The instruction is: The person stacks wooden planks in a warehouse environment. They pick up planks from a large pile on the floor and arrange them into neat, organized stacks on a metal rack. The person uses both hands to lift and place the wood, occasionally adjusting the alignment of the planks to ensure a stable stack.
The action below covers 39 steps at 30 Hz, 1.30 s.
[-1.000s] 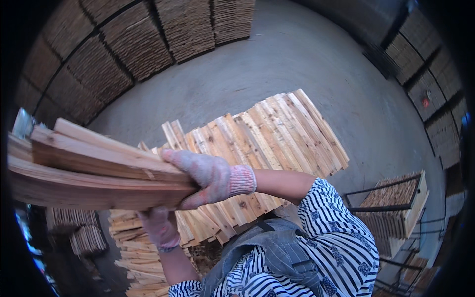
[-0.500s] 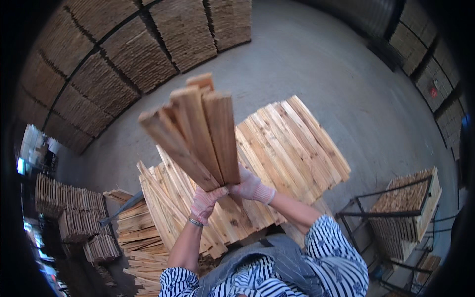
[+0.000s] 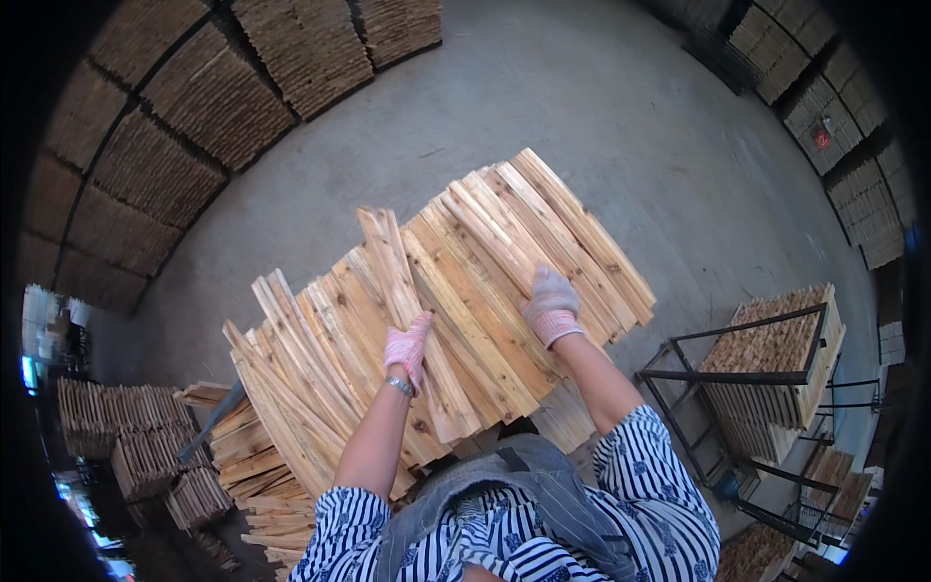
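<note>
Wooden slats [image 3: 441,286] lie side by side in a wide layer in front of me. My left hand [image 3: 408,347], in a pink and white knit glove, is closed round a couple of slats [image 3: 386,254] that rest at a slant on top of the layer, their far ends sticking out past it. Toward the right part of the layer, my right hand [image 3: 553,305], gloved the same way, grips another slat [image 3: 497,233]; its fingertips are partly hidden. A bracelet [image 3: 399,385] shows on my left wrist.
Tall stacks of boards [image 3: 218,92] stand at the far left, with more stacks [image 3: 824,126] at the far right. A black metal frame [image 3: 722,375] holds stacked wood on the right. Loose slats [image 3: 254,451] and smaller piles [image 3: 160,441] sit at the lower left. Grey concrete floor [image 3: 543,87] lies beyond.
The bundle of slats held upright between both hands has come down onto the layer. My hands have moved apart, the right one farther right, each now on separate slats.
</note>
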Each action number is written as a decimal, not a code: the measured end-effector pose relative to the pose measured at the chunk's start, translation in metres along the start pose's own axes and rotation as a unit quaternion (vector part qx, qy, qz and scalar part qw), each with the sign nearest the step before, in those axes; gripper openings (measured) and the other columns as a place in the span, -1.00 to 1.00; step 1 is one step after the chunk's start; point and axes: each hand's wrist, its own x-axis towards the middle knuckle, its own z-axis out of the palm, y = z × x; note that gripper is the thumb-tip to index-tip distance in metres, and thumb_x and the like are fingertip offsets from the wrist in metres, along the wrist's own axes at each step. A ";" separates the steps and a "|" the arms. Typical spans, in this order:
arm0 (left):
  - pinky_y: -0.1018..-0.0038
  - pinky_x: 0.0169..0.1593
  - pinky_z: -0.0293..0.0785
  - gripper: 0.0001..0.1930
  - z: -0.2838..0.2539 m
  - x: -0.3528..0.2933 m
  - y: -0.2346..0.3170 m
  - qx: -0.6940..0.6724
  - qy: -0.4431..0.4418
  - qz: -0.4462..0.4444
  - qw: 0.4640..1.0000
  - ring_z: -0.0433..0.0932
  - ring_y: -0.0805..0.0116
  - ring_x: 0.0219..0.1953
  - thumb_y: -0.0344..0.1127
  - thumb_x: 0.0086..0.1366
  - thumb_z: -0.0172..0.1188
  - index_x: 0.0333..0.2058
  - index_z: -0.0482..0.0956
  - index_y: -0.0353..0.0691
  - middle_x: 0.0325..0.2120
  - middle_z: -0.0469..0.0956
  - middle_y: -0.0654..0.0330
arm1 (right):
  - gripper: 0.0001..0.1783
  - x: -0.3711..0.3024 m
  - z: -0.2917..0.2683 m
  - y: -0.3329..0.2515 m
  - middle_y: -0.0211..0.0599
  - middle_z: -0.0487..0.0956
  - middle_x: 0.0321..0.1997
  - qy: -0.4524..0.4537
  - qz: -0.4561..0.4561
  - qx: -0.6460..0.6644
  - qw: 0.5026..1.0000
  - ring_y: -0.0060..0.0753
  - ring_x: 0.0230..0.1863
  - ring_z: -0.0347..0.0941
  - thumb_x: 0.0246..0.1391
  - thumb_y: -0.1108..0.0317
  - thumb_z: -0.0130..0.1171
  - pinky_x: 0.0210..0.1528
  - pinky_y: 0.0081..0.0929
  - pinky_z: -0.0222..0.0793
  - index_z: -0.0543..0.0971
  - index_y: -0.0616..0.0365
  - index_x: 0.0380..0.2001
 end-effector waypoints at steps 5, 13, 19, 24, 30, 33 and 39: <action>0.23 0.28 0.29 -0.03 0.021 0.058 -0.060 0.232 0.112 0.036 0.966 0.37 -0.14 0.23 0.20 0.05 0.40 0.18 0.25 -0.52 0.19 0.33 -0.35 | -0.01 0.004 0.008 0.007 0.02 0.47 0.20 -0.032 -0.037 0.057 0.997 -0.09 0.18 0.46 0.05 -0.14 0.27 0.19 -0.27 0.38 0.15 0.20 0.38; 0.27 0.33 0.23 0.01 0.034 0.060 -0.060 0.195 0.069 0.029 0.978 0.33 -0.06 0.27 0.17 0.09 0.38 0.20 0.17 -0.61 0.23 0.29 -0.32 | -0.13 0.051 -0.025 0.063 0.17 0.45 0.22 -0.108 -0.128 0.193 0.967 0.06 0.20 0.43 0.11 -0.04 0.21 0.15 -0.21 0.43 0.20 0.13 0.39; 0.33 0.35 0.20 0.05 0.030 0.059 -0.051 0.165 0.046 -0.019 0.985 0.29 0.06 0.30 0.06 0.21 0.35 0.33 -0.06 -0.62 0.33 0.17 -0.25 | -0.32 0.035 -0.006 0.043 0.08 0.53 0.06 -0.009 -0.085 0.118 0.989 0.07 0.09 0.50 0.24 0.32 -0.04 0.11 -0.19 0.45 0.13 0.02 0.42; 0.34 0.34 0.20 0.03 0.029 0.048 -0.043 0.194 0.052 -0.002 0.980 0.29 0.07 0.30 0.05 0.22 0.35 0.35 -0.05 -0.56 0.33 0.18 -0.22 | -0.34 0.060 -0.058 0.088 0.01 0.53 0.05 -0.021 -0.088 0.140 0.986 0.01 0.00 0.54 0.23 0.34 -0.05 0.02 -0.18 0.50 0.18 -0.04 0.41; 0.36 0.32 0.22 -0.04 0.035 0.048 -0.040 0.187 0.054 0.016 0.981 0.33 0.10 0.24 0.03 0.19 0.39 0.28 0.08 -0.56 0.24 0.29 -0.18 | -0.32 0.138 -0.072 0.162 -0.02 0.48 0.12 0.042 -0.060 0.075 0.994 -0.03 0.16 0.44 0.22 0.22 0.02 0.16 -0.17 0.41 0.19 -0.26 0.42; 0.35 0.28 0.26 -0.12 0.034 0.044 -0.042 0.185 0.071 0.023 0.980 0.37 0.12 0.19 -0.01 0.17 0.41 0.21 0.17 -0.53 0.19 0.35 -0.15 | -0.32 0.151 -0.024 0.150 -0.02 0.46 0.15 0.098 -0.082 0.054 0.990 0.01 0.17 0.42 0.21 0.14 0.06 0.19 -0.17 0.38 0.21 -0.20 0.40; 0.33 0.25 0.29 -0.22 0.036 0.045 -0.039 0.147 0.081 0.030 0.985 0.41 0.11 0.14 -0.08 0.17 0.41 0.15 0.24 -0.52 0.14 0.40 -0.15 | -0.27 0.160 -0.020 0.149 -0.01 0.47 0.16 0.057 -0.078 0.083 0.992 0.06 0.16 0.42 0.18 0.11 0.16 0.21 -0.14 0.35 0.21 -0.07 0.38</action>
